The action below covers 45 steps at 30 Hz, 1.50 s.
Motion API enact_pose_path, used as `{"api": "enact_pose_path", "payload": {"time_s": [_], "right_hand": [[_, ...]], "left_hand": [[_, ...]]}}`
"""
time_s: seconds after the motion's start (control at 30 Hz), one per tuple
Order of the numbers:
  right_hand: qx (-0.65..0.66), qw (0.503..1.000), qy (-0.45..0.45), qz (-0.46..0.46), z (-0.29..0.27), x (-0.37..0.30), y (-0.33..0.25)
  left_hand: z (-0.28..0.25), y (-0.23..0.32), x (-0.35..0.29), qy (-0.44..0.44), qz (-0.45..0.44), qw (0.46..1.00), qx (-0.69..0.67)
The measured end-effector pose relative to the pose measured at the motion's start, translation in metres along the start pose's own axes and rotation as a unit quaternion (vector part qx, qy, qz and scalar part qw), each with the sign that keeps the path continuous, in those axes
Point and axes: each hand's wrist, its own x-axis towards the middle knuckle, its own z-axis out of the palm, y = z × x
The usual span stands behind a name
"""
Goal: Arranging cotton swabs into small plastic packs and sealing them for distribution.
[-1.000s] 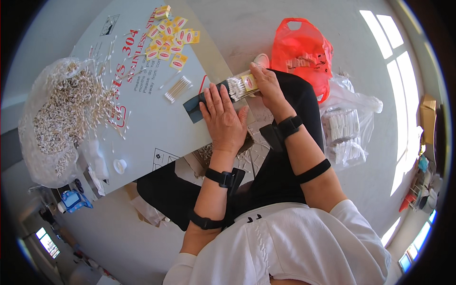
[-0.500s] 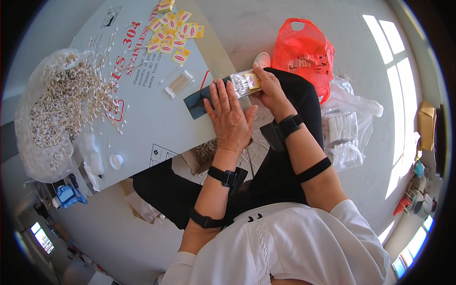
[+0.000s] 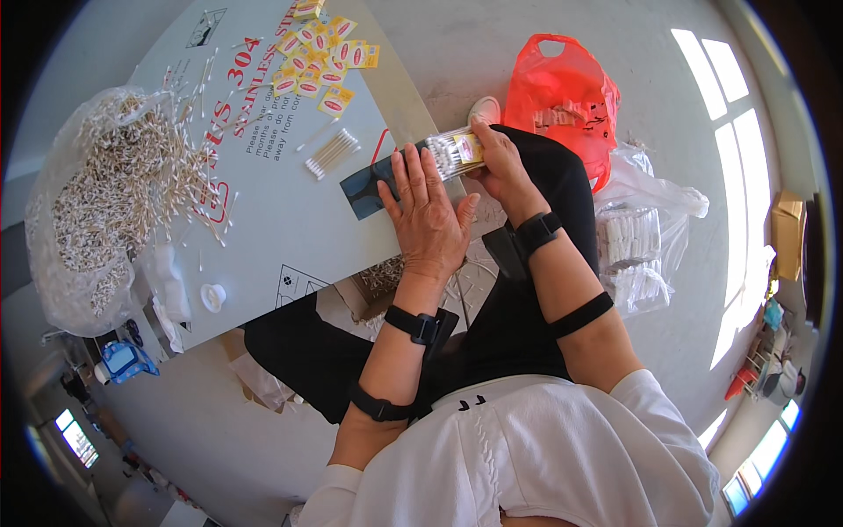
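My worry is the clear plastic packet of white-tipped cotton swabs with a yellow-and-white card (image 3: 467, 148), which sits at the right edge of the grey desk (image 3: 272, 220), near the corner closest to the body. If the grip there squeezed too hard, the thin plastic could crumple or the swabs skew; too loose, and I judge the packet could slip over that edge to the floor. Should the flat dark blue-grey strip (image 3: 361, 192) shift under uneven pressure, the packet's end might get dragged askew. A careless sweep toward the desk's middle could also scatter the neat row of loose swabs (image 3: 332, 155).

As for the hands, I have the right hand (image 3: 502, 165) closed around the packet's outer end, thumb on top, the finger placement beneath hidden from me. The left hand (image 3: 428, 215) is laid flat, palm down over the strip, fingers nearly straight and close together, thumb spread away, gripping nothing. I cannot tell whether its fingertips touch the swab tips just beside them.
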Motion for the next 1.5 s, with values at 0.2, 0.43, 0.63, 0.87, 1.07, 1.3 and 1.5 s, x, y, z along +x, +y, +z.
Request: {"api": "enact_pose_path", "payload": {"time_s": [0.2, 0.43, 0.63, 0.87, 1.07, 1.3, 1.5], "right_hand": [[0.0, 1.0, 0.003, -0.002, 0.0, -0.001, 0.0], [0.023, 1.0, -0.003, 0.021, -0.002, 0.004, 0.004], [0.036, 0.999, 0.004, 0.027, 0.0, 0.004, 0.005], [0.039, 0.999, 0.009, 0.02, 0.0, 0.007, 0.007], [0.068, 0.995, 0.03, 0.068, 0.006, 0.007, 0.006], [0.069, 0.996, 0.014, 0.058, 0.0, 0.008, 0.007], [0.074, 0.997, 0.018, 0.034, -0.002, 0.01, 0.008]], "left_hand": [[0.001, 0.001, 0.001, -0.01, -0.001, 1.0, 0.003], [0.0, 0.002, 0.001, -0.007, -0.001, 1.0, 0.002], [0.0, 0.001, 0.001, -0.004, -0.001, 1.0, -0.01], [0.001, -0.001, 0.001, 0.007, 0.01, 1.0, -0.029], [0.0, -0.003, 0.001, 0.022, 0.008, 0.998, -0.054], [0.001, -0.003, 0.001, 0.026, -0.001, 0.997, -0.066], [-0.001, -0.002, 0.002, 0.023, -0.002, 0.996, -0.088]]}}
